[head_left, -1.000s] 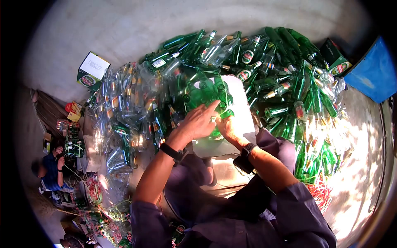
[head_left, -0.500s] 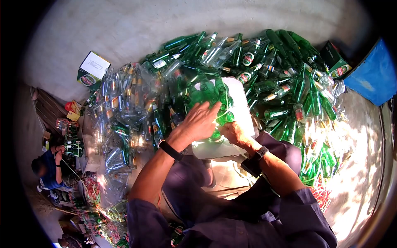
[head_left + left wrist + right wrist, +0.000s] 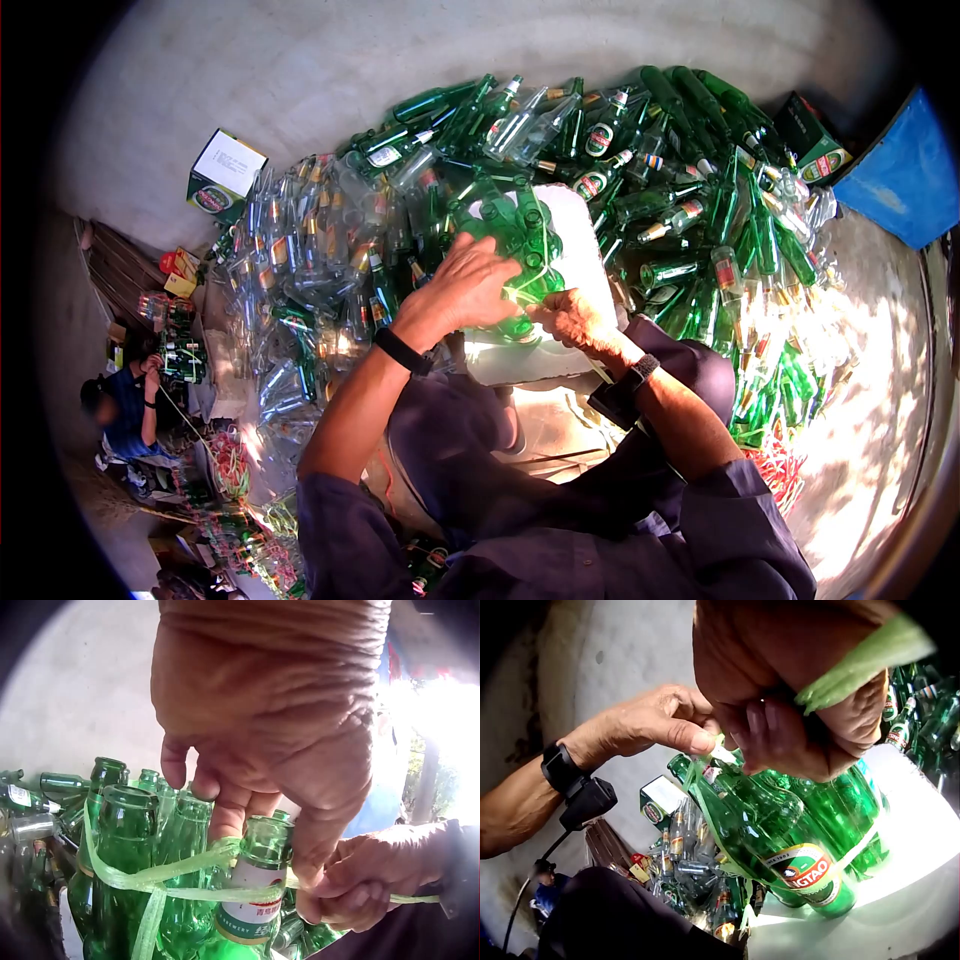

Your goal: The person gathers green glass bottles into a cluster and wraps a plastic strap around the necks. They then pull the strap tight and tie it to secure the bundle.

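So since the earlier head frames, the right hand (image 3: 580,322) has slid out toward 4 o'clock and the left hand (image 3: 462,285) has pulled back toward 8, its pointing finger now drawn in. Looks to me like slack coming out of the green strap (image 3: 135,880), though I can't tell if it's tight yet.

Both hands are closed down narrow on that strap: left pinches it between thumb and fingers right by a bottle neck, right has it in a curled fist, with a tail running past the wrist. The strap loops around the upright green bottles (image 3: 500,212), just off the fingertips at 12 o'clock, standing on a white block (image 3: 592,255).

Further out, I've got loose bottles (image 3: 600,140) heaped from 9 round through 12 to 4, a carton (image 3: 228,165) at 10, a blue panel (image 3: 905,190) between 2 and 3, and another person (image 3: 130,425) between 8 and 9.
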`<act>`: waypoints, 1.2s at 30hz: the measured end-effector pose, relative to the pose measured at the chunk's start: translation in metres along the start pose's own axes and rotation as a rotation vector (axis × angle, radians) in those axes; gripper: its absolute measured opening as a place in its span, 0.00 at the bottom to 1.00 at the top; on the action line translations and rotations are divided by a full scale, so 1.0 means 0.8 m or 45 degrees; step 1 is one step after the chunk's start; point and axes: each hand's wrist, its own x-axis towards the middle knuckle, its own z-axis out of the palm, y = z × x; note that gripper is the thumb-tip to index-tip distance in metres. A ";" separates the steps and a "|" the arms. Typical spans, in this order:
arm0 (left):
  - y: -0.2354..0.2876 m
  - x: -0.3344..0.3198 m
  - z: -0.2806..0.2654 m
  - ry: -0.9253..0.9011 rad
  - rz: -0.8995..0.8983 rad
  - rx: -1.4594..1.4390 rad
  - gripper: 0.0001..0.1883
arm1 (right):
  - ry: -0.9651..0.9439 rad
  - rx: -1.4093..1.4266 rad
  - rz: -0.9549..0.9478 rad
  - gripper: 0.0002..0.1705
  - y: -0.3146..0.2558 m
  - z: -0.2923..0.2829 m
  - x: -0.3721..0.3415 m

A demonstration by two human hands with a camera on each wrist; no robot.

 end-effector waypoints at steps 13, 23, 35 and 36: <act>-0.036 -0.003 -0.006 -0.151 -0.054 -0.357 0.18 | 0.099 0.237 0.258 0.23 -0.017 0.007 0.014; -0.032 -0.009 0.007 0.030 -0.068 -0.048 0.11 | 0.163 0.164 -0.074 0.18 0.033 0.027 0.030; -0.040 -0.010 0.032 0.285 -0.319 -0.611 0.06 | -0.233 -0.657 -0.035 0.02 -0.011 -0.013 -0.014; -0.039 -0.010 0.031 0.294 -0.349 -0.651 0.06 | -0.110 -0.640 -0.131 0.02 -0.004 -0.011 -0.011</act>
